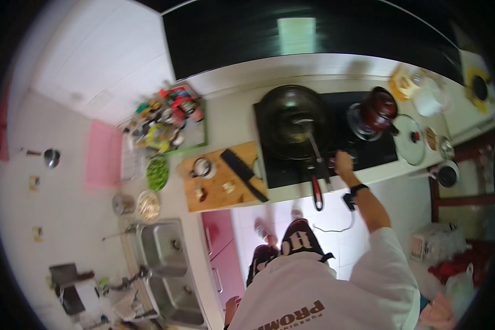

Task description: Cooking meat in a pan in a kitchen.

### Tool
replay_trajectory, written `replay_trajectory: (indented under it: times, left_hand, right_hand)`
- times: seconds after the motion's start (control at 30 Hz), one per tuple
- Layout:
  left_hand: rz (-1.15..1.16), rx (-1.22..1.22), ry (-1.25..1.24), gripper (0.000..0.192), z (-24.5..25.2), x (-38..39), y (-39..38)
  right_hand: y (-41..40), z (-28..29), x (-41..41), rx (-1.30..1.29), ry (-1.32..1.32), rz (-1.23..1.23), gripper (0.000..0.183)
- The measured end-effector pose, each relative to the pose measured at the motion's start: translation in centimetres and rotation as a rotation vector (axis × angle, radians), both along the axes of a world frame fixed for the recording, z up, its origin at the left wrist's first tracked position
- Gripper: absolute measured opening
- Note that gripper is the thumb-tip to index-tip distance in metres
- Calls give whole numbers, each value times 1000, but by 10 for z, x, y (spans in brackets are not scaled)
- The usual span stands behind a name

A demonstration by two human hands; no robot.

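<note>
My right hand (344,163) is at the front of the black cooktop (365,154), close to its control area; its fingers are too blurred to tell their hold. Left of it stands a large wok (293,142) with a red and black handle (317,192). A metal spatula (314,144) lies in the wok, its handle over the front rim. My left hand (232,307) hangs low beside the pink cabinet, partly hidden by the shirt. On the wooden cutting board (194,192) lie a black cleaver (236,165), a small bowl (202,167) and some chopped pale pieces (228,187).
A dark red pot (378,109) stands on the right burner, a glass lid (409,140) beside it. Chopped greens (157,173) and a bowl of pale food (149,205) sit left of the board. Condiments crowd a green-edged tray (196,144). A double sink (165,247) is at lower left.
</note>
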State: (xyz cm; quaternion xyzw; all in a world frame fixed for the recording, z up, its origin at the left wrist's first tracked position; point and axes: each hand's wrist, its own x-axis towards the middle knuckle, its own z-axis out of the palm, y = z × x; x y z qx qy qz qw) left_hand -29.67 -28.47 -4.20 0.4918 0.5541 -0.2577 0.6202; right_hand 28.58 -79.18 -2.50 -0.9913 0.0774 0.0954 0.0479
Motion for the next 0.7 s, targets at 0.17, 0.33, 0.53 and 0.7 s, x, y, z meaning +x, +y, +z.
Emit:
replay_trajectory:
  times: [0.17, 0.33, 0.53, 0.7]
  left_hand:
    - [-321, 174, -146, 27, 4, 14, -9]
    - [195, -19, 3, 27, 3, 41, -6]
    - [81, 21, 7, 29, 2, 59, -1]
    - [90, -4, 66, 31, -6, 56, 8]
  right_hand:
    - [-44, -2, 11, -54, 62, 460, 23]
    - [-42, 1, 24, -303, 156, 751, 21]
    - [-35, 18, 33, -290, 182, 833, 20]
    - [-35, 25, 32, -280, 154, 840, 16]
